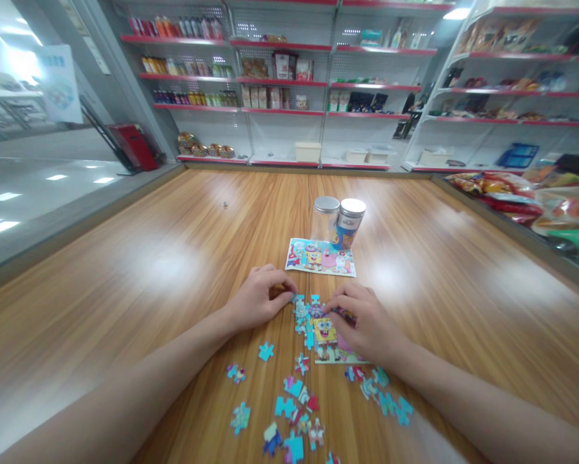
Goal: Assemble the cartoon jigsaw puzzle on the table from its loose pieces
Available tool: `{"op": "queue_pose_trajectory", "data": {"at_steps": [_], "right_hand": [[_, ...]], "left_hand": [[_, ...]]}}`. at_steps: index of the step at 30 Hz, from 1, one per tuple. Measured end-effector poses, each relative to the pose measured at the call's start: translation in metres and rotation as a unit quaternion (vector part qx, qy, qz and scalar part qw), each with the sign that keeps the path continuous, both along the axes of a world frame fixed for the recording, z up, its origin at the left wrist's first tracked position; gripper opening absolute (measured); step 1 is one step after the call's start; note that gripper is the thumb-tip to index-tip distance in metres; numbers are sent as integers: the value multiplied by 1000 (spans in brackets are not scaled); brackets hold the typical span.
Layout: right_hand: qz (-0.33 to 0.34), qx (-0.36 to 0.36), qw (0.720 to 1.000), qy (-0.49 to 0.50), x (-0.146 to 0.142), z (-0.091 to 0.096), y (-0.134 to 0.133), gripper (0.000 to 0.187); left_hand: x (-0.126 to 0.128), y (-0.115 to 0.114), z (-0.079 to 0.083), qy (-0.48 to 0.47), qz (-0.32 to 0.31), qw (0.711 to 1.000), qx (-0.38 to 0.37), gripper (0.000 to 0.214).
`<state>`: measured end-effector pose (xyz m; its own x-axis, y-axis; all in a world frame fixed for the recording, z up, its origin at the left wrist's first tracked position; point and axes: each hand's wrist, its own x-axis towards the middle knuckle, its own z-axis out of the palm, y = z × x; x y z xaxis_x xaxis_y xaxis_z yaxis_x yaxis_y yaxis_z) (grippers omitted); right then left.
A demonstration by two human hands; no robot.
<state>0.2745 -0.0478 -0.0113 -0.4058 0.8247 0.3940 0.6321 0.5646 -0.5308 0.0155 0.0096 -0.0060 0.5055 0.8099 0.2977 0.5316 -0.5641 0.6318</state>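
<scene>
Head view: your left hand (258, 298) pinches narrowly at the left edge of the half-built jigsaw puzzle (324, 332), and you cannot tell if it holds a piece. Your right hand (367, 325) grips a colourful piece (343, 316) at the puzzle's top edge. Loose puzzle pieces (294, 403) lie scattered nearer you on the wooden tabletop (173, 258), while a picture card (320, 256) lies just beyond the puzzle, with two capped jars (338, 222) behind it.
</scene>
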Motion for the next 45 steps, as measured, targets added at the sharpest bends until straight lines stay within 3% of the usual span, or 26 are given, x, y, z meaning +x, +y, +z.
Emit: {"op": "queue_pose_trajectory", "data": {"at_steps": [19,30,45], "right_hand": [[-1,-10,1000,1,0,-1,0,19],[-3,-12,1000,0,1,-1,0,18],[0,-9,1000,2,0,-1,0,19]], "left_hand": [[0,0,1,30,-18,999,9,8],[2,3,-6,15,18,1000,-3,8],[-2,-1,0,9,-23,1000,-5,15]]}}
